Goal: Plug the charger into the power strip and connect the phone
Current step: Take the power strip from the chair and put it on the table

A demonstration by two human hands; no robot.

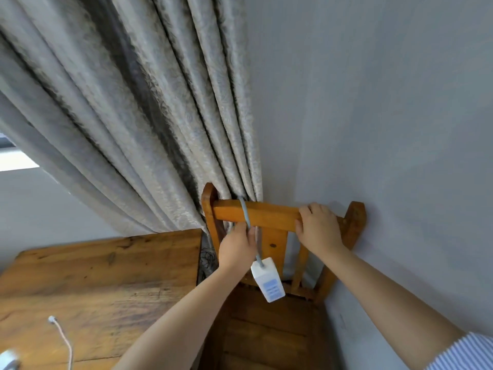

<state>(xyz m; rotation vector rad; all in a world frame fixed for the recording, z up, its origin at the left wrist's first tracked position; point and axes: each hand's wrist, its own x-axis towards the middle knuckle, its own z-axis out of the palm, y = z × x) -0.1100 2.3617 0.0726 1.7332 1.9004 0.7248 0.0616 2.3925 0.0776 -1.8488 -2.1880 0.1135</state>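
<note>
A white power strip (267, 280) hangs end-down in front of the chair's backrest, its grey cord (244, 212) looped over the top rail. My left hand (236, 248) pinches that cord just below the rail. My right hand (318, 227) grips the top rail of the wooden chair (269, 215). On the table at the lower left lies a white braided charger cable (64, 340) with its plug tip up. A white object (8, 357), cut off by the frame corner, lies beside it. No phone is in view.
A wooden table (101, 279) stands left of the chair. Grey patterned curtains (138, 108) hang behind both, tucked behind the chair's back. A grey wall (386, 116) runs close along the chair's right side. The chair's seat (264, 332) is below the power strip.
</note>
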